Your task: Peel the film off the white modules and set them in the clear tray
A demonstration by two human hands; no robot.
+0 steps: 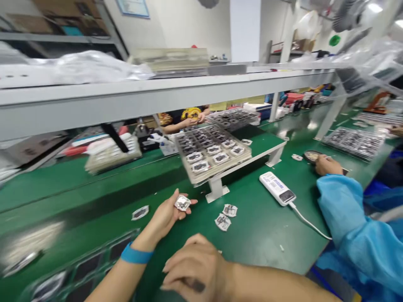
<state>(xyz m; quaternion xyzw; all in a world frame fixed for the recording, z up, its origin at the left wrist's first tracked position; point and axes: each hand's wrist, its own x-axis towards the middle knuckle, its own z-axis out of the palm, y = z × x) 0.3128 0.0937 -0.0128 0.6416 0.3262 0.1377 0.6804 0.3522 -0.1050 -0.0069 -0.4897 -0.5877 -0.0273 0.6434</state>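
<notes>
Silver packet (182,203) pinched between curled fingers (188,204) of the left hand (165,220); right hand (192,268) half-curled and empty above the green counter (252,247). Label on the white power bank (277,188) too blurred to read.

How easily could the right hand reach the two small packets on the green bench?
Probably easily: the right hand sits close to the two small packets, and only bare green bench lies between them.

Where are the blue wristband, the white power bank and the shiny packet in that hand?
blue wristband (136,254): head view, middle of the band.
white power bank (277,188): head view, middle of its top face.
shiny packet (182,203): head view, its silver centre.
</notes>
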